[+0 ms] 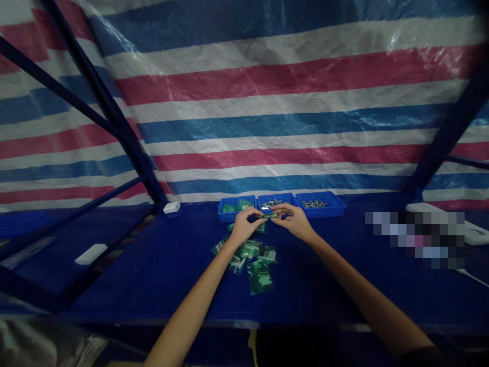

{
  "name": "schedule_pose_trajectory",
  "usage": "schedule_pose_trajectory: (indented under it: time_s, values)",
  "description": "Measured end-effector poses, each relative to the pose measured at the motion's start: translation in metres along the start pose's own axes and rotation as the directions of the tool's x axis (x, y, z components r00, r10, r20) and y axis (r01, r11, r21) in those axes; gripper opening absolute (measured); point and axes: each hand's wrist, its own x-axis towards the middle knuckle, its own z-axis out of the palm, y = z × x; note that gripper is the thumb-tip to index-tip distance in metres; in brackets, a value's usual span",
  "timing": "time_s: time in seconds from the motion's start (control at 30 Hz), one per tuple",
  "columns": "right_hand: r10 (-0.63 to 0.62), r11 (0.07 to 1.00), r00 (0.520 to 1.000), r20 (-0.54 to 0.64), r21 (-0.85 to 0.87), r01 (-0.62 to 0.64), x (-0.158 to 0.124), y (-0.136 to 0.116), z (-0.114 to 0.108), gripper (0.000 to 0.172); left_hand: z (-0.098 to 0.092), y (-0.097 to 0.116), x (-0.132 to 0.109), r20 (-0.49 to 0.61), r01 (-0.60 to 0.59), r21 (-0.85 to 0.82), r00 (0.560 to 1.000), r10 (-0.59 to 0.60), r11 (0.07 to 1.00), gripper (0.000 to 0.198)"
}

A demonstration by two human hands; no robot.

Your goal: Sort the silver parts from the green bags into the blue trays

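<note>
Over the front of the blue bins, my left hand (243, 225) and my right hand (297, 222) meet with fingertips pinched on a small green plastic packet (271, 215). Its contents are too small to make out. Below my left hand lies a loose pile of green-tinted clear bags (250, 250) with pale parts inside. One bag (261, 278) rests apart at the near side of the pile. My left wrist and forearm hide some of the bags.
Three blue bins stand in a row: the left bin (226, 217) holds green bags, the middle bin (277, 195) and right bin (330, 210) small metallic parts. White boxes (171, 207) (91, 254) lie left. A white device (476, 233) with a cable sits right, beside a blurred-out patch.
</note>
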Motion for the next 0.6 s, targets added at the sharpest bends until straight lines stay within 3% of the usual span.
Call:
schedule_pose_trajectory:
  time_s: [0.1,0.27,0.33,0.47,0.53,0.6]
  values:
    - [-0.079,0.995,0.996,-0.029,-0.071,0.077,-0.001,-0.006,-0.001,0.011,-0.001,0.003,0.001,-0.038,-0.032,0.007,0.999,0.032,0.999,0.011]
    - [-0.198,0.969,0.979,-0.054,-0.161,0.187,-0.003,-0.007,-0.003,0.012,-0.001,0.007,0.000,-0.054,-0.018,0.058,0.998,0.021,0.998,0.017]
    - [-0.158,0.977,0.983,-0.089,-0.156,0.143,-0.003,-0.006,-0.002,0.012,0.001,0.008,0.000,-0.064,-0.019,0.050,0.998,0.022,0.999,0.015]
    - [-0.041,0.992,0.992,-0.123,-0.126,0.025,-0.004,-0.007,0.002,0.040,0.000,0.005,0.003,-0.129,0.030,0.008,0.991,-0.028,1.000,0.020]
    - [-0.030,0.992,0.993,-0.111,-0.126,0.016,-0.005,-0.009,0.003,0.041,-0.005,-0.001,0.005,-0.217,0.088,0.021,0.973,-0.081,0.996,0.024]
    - [-0.035,0.991,0.994,-0.105,-0.135,0.020,-0.005,-0.010,0.003,0.038,-0.014,-0.010,0.007,-0.357,0.196,0.083,0.921,-0.154,0.977,0.024]
